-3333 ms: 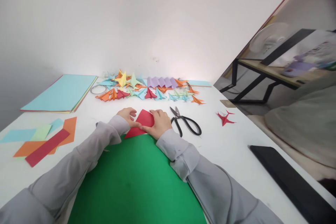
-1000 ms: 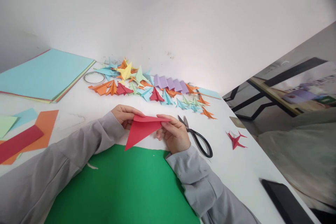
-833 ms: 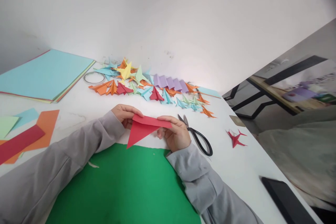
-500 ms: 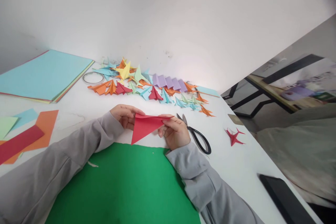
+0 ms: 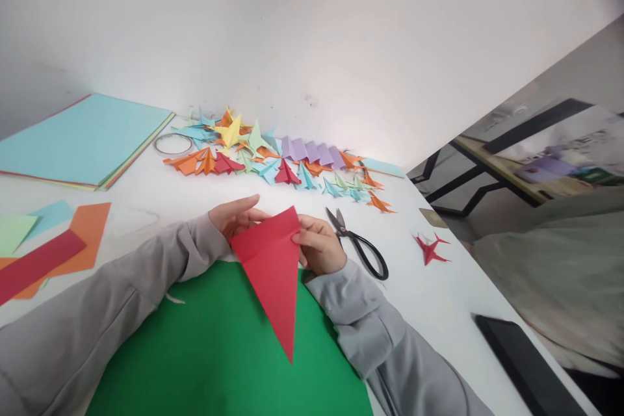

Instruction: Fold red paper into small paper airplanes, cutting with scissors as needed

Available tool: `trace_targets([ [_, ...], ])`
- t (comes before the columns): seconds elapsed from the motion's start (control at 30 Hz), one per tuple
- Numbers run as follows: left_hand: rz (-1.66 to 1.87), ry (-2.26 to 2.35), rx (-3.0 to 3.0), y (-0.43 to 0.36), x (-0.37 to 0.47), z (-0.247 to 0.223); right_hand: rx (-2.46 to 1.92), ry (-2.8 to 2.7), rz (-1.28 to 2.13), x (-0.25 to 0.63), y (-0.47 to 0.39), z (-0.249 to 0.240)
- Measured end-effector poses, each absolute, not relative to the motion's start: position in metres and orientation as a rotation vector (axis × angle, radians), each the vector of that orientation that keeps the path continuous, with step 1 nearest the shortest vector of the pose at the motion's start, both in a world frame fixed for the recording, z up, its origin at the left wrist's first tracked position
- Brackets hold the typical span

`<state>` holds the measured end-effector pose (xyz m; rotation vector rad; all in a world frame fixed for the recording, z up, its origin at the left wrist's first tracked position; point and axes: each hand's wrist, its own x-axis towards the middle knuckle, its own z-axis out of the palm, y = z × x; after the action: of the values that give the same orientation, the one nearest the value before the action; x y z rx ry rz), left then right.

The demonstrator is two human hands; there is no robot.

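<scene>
A folded red sheet of paper hangs over the green mat, its long point aimed down toward me. My right hand pinches its right edge, thumb in front and fingers behind. At the upper left edge, my left hand steadies the sheet with curled fingers partly hidden behind it; the left thumb is raised off the paper. The green mat lies under the sheet and between my forearms. Just right of my right hand, black-handled scissors rest on the white table.
Folded paper shapes line the wall, near a roll of tape. Large coloured sheets and cut paper pieces lie left. To the right are a red folded figure and a black flat device near the table edge.
The red paper has turned so its point hangs downward and more of its face shows. My left thumb has lifted off it; my right hand still pinches it.
</scene>
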<state>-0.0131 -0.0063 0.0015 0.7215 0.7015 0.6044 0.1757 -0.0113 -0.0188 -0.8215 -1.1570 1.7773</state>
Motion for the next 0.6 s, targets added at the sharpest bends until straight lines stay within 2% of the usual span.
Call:
trace_targets([
  [0.13,0.659,0.68,0.929,-0.012,-0.006,-0.004,-0.847,-1.304,1.763,0.173,-0.014,-0.019],
  [0.23,0.766,0.724,0.952,-0.01,-0.003,-0.008,-0.874,-1.215,1.648,0.172,-0.011,-0.019],
  [0.37,1.171,0.967,0.798,0.003,-0.005,-0.01,-0.918,-1.079,1.491,0.17,-0.007,-0.021],
  [0.47,1.518,1.106,0.624,0.012,-0.006,-0.008,-0.933,-1.184,1.313,0.167,-0.012,-0.025],
  [0.6,1.607,1.13,0.534,0.013,-0.006,-0.006,-0.902,-1.566,0.894,0.163,-0.025,-0.029],
])
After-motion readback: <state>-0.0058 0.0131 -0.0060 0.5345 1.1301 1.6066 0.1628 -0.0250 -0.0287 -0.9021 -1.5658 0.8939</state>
